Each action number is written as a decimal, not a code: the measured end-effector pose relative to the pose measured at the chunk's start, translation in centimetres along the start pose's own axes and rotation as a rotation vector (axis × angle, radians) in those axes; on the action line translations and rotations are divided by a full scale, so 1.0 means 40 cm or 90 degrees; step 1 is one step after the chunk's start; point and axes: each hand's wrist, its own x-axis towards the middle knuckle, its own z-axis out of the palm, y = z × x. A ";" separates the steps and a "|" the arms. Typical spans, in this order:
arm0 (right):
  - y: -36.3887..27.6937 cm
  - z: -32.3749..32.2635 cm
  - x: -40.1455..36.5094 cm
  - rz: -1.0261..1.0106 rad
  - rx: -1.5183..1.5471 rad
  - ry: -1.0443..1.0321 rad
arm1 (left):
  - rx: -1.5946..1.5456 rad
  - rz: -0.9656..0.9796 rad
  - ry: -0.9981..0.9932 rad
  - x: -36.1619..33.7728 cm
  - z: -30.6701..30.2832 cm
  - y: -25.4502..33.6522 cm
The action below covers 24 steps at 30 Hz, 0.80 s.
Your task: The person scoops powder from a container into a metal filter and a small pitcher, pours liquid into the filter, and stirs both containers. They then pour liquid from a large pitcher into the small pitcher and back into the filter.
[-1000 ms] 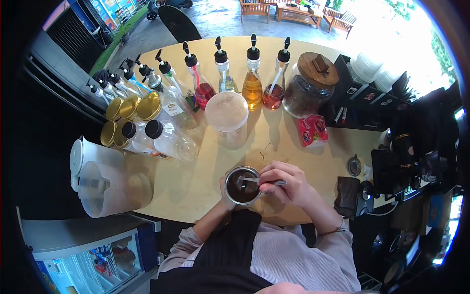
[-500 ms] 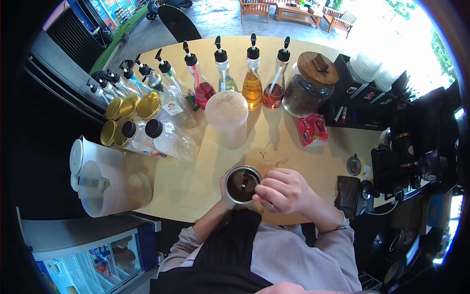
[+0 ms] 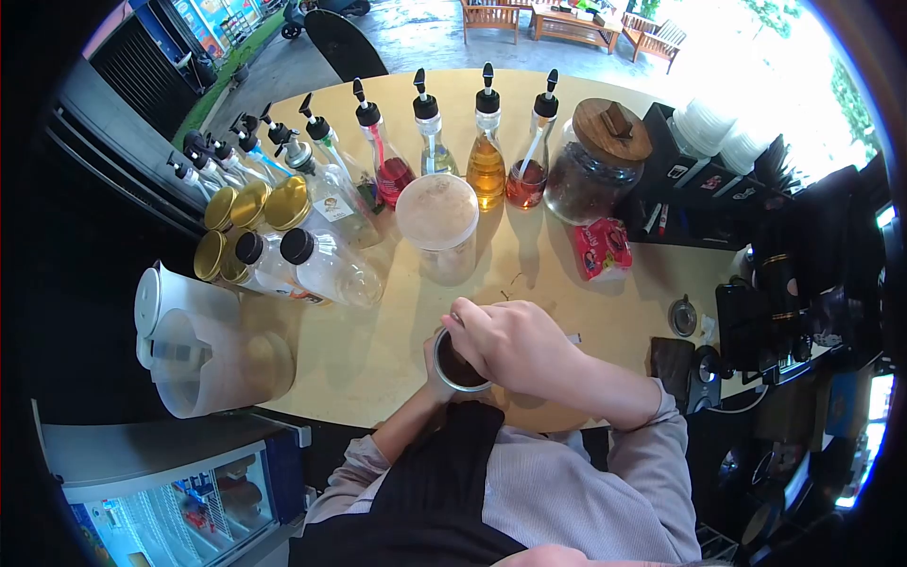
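A metal cup holding dark brown liquid stands near the front edge of the counter, below the middle of my view. My left hand is wrapped around its left side. My right hand is closed over the cup and covers much of its opening. A short bit of a thin metal handle, looking like a spoon, shows at the fingers; its lower end is hidden. Beyond the cup is a clear plastic container with a pale lid.
Several pump bottles line the far edge, beside a wooden-lidded jar. Black-capped bottles and a plastic pitcher stand left. A pink packet and a black cup holder are on the right.
My right hand has moved left and away from me, from the cup's right rim to over its opening, turning the spoon with it. My left hand and the cup have stayed in place.
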 end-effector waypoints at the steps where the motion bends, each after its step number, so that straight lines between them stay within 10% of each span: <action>1: 0.000 0.006 0.002 0.020 -0.008 0.000 | -0.200 -0.115 0.010 0.000 0.002 0.000; 4: 0.010 0.026 0.007 0.023 -0.058 0.042 | 0.125 0.047 -0.050 -0.005 0.020 0.031; 8: 0.000 0.012 0.007 0.021 -0.023 0.013 | -0.171 -0.032 -0.038 0.005 -0.027 -0.016; 14: 0.005 0.018 0.008 0.013 -0.091 0.053 | 0.171 0.060 -0.079 -0.001 -0.037 -0.011; 20: 0.000 0.008 -0.004 -0.072 -0.078 -0.035 | -0.280 -0.161 0.027 -0.021 -0.045 -0.049; 23: 0.021 -0.003 0.002 -0.153 -0.031 -0.007 | -0.229 -0.084 -0.028 -0.004 -0.026 -0.018; 24: 0.023 -0.006 0.000 -0.154 -0.030 -0.007 | 0.067 0.038 -0.037 0.002 -0.026 -0.004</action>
